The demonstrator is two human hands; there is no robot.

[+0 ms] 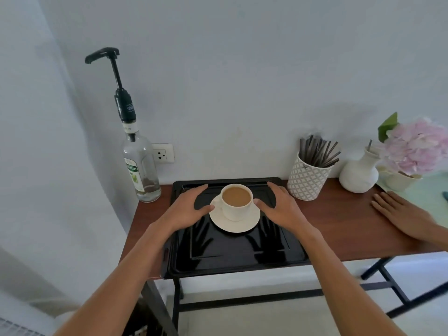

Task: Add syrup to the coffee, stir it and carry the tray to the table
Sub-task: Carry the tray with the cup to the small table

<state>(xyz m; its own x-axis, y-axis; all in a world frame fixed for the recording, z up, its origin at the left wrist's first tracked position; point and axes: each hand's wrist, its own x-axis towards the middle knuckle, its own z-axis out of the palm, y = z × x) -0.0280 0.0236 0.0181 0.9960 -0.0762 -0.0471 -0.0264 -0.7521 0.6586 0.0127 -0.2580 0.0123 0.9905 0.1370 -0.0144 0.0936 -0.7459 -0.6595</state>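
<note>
A white cup of milky coffee (236,201) stands on a white saucer (238,225) in the far half of a glossy black tray (232,263). My left hand (186,207) hovers just left of the cup, fingers straight, thumb near the saucer's rim. My right hand (281,207) mirrors it on the cup's right side, fingers relaxed and holding nothing. Whether either hand touches the saucer I cannot tell. A clear syrup bottle (141,170) with a tall black pump stands at the table's back left corner. A patterned holder of dark stir sticks (311,175) stands right of the tray.
The tray lies on a brown table (339,226) against a white wall and overhangs its front edge. A white vase (358,174) and pink flowers (417,149) stand at the back right. Another person's hand (402,214) rests flat on the table's right end. A wall socket (162,154) sits behind the bottle.
</note>
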